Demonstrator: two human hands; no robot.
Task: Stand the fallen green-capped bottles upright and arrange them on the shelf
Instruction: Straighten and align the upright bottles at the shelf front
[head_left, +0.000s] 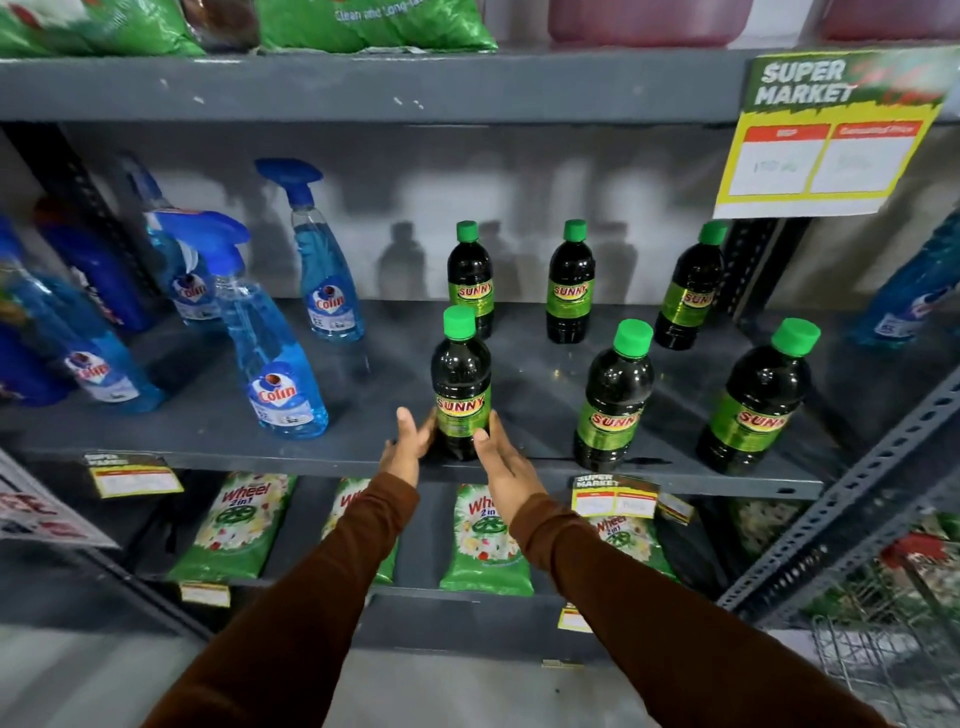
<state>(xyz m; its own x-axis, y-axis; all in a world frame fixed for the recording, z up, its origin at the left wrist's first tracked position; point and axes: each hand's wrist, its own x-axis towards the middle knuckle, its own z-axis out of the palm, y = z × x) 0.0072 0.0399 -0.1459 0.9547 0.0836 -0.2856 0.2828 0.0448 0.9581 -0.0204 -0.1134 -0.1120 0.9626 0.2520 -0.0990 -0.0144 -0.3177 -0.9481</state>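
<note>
The dark plastic bottle with a green screw cap and yellow-green label (461, 384) stands upright at the front edge of the grey metal shelf (363, 452), with the left hand (408, 441) and right hand (493, 457) open and cupped against either side of its base, not closed around it. Five more green-capped bottles (613, 395) stand upright behind and to its right. A sideways or rearward push at the base risks tipping this bottle off the front edge or into the blue spray bottle (275, 374) to its left.

The grey metal shelf (363, 374) carried 6 upright green-capped bottles (613, 400) in 2 rows of 3 on its right half. At least 4 blue spray bottles (275, 364) stood on its left half.
</note>
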